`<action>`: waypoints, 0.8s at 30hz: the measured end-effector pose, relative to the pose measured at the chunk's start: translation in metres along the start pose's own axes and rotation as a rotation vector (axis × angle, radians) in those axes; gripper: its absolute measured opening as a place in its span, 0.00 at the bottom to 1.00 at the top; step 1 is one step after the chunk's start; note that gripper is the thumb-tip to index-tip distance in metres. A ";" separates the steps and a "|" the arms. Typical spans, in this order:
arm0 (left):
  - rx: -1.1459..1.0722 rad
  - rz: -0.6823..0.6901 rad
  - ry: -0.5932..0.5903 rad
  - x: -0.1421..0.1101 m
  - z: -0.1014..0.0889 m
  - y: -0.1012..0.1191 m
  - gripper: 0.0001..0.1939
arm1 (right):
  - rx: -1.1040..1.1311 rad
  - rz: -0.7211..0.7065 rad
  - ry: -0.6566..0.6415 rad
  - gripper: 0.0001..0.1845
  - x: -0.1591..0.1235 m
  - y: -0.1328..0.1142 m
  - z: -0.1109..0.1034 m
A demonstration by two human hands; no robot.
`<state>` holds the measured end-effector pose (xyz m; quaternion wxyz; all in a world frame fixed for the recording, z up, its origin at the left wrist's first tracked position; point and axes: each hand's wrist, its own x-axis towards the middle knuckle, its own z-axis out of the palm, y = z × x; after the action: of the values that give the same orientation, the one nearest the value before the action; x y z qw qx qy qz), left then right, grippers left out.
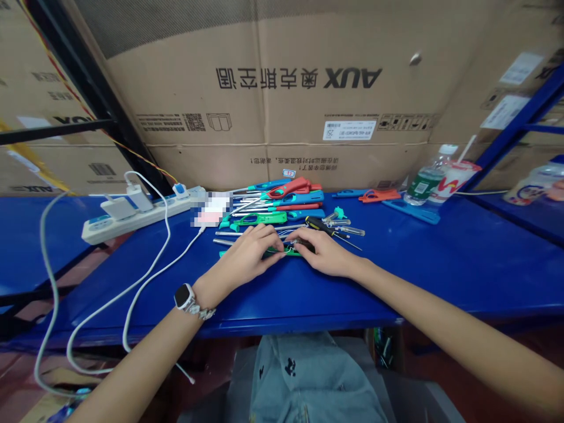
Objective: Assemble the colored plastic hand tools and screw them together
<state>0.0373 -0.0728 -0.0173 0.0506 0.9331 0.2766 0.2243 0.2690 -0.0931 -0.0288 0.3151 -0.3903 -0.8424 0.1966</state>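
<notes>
My left hand (249, 252) and my right hand (324, 252) meet over a green lighter-like tool (282, 251) lying on the blue table (440, 264). Both hands have their fingers curled and pinched onto it; the left wrist wears a watch (185, 296). Just behind the hands lies a pile of long-nosed tools (282, 202) with blue, red and green handles and metal tubes. A black-handled screwdriver (324, 228) and small loose parts (343, 222) lie beside my right hand.
A white power strip (132, 212) with chargers and white cables (145, 276) lies at the left. A water bottle (425, 179) and a paper cup (453, 179) stand at the right, near a blue tray (414, 210). Cardboard boxes (308, 88) form the back wall.
</notes>
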 end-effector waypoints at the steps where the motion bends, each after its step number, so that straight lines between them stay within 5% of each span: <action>1: -0.003 -0.001 0.004 0.000 0.000 0.001 0.05 | 0.003 0.001 -0.002 0.12 0.000 0.000 0.000; 13: -0.023 0.012 0.095 -0.001 -0.005 0.002 0.08 | 0.058 0.031 0.102 0.13 -0.002 0.003 0.005; 17: -0.068 -0.006 0.093 0.002 -0.003 0.000 0.09 | -0.087 0.042 0.105 0.11 0.001 0.004 0.006; 24: -0.154 -0.064 0.085 0.004 -0.002 -0.001 0.09 | -0.240 -0.150 0.089 0.17 -0.008 -0.011 -0.005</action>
<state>0.0387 -0.0695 -0.0145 0.1178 0.9067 0.2901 0.2824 0.2707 -0.1056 -0.0216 0.3169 -0.3696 -0.8719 0.0529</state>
